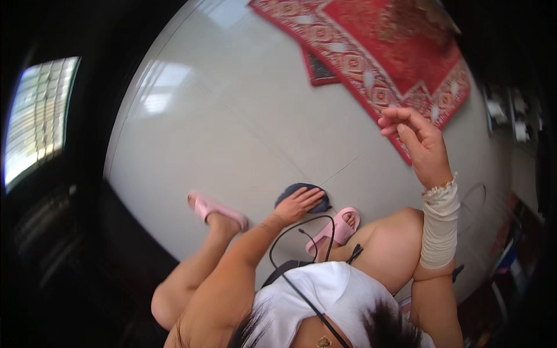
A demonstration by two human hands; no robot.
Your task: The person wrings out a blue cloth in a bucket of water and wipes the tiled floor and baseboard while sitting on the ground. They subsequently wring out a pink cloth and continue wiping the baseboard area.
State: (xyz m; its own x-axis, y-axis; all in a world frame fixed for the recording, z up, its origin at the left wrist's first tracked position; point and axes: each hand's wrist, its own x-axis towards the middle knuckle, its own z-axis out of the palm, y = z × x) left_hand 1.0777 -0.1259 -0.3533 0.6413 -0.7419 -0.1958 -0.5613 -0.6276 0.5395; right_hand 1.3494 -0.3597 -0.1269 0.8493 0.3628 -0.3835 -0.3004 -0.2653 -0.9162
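Observation:
My left hand (296, 205) lies palm down on a dark blue folded cloth (304, 191) on the tiled floor, its fingers spread a little. The cloth lies between my feet, close to a pink slipper (333, 232). Raised at the right is my right hand (417, 139), its fingers loosely curled and partly apart, with nothing seen in it. A cream fabric sleeve (439, 226) covers that forearm. The right hand overlaps the view of the edge of a patterned red rug (378, 65).
Another pink slipper (219, 211) is on my left foot. A black cable (304, 296) loops over my lap. A dark mat with a red border (320, 71) shows under the rug. Shoes, blurred, seem to stand on a rack (513, 113) at the right.

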